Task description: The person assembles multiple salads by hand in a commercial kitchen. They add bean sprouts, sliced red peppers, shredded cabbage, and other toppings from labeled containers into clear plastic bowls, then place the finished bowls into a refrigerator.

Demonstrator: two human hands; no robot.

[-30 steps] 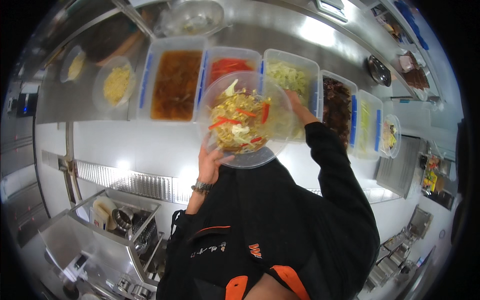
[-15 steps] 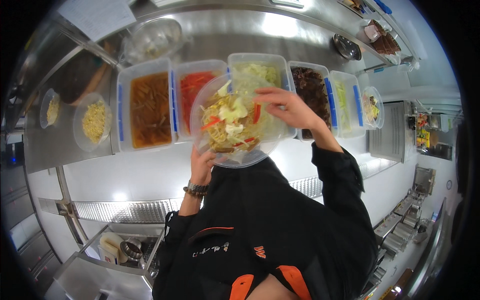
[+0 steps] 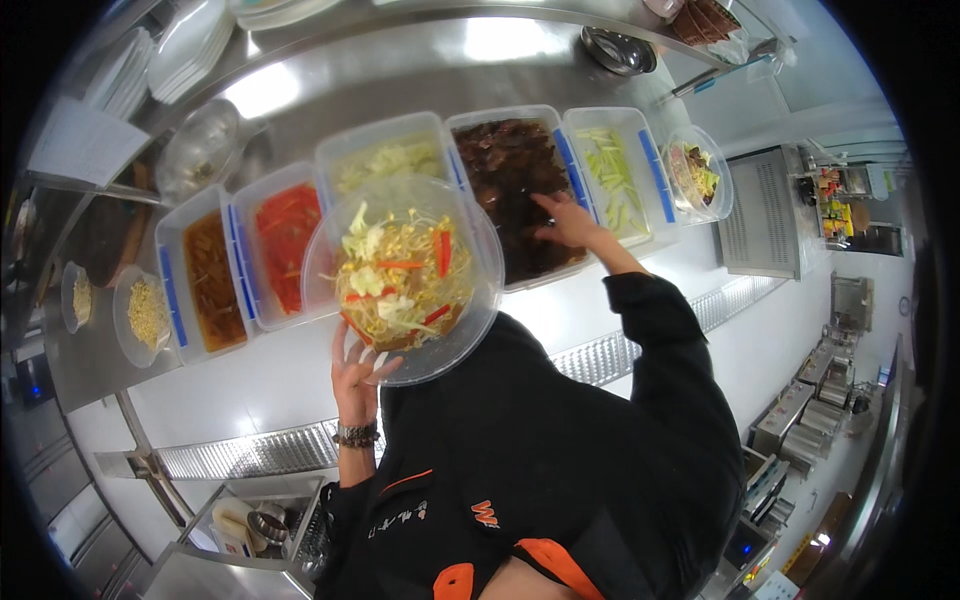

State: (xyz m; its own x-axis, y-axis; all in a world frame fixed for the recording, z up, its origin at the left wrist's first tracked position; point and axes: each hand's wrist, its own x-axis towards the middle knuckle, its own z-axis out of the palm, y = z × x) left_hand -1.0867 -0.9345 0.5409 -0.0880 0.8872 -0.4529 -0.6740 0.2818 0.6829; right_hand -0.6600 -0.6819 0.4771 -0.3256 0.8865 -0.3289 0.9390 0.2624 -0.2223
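My left hand (image 3: 355, 388) holds a clear plastic bowl (image 3: 440, 365) from below at its near left side, with the fingers partly seen through the plastic. Bean sprouts (image 3: 410, 285), pale cabbage pieces and red pepper strips (image 3: 444, 255) lie in the bowl. To its right, my right hand (image 3: 570, 222) reaches over a tub of dark, wet wood ear mushroom (image 3: 507, 165). Its fingers are apart, pointing left and down at the mushroom, and nothing shows between them. Whether the fingertips touch the mushroom I cannot tell.
Other clear tubs hold brown strips in liquid (image 3: 212, 285), red pepper (image 3: 287, 235), cabbage (image 3: 395, 165) and green strips (image 3: 612, 180). A filled bowl (image 3: 697, 172) stands at the right end. Bowls of sprouts (image 3: 148, 318) sit left; metal bowls (image 3: 620, 52) and white plates (image 3: 192, 50) stand behind.
My right hand has gone from above the plastic bowl to the wood ear mushroom tub. The view has swung rightward; my left hand still holds the bowl.
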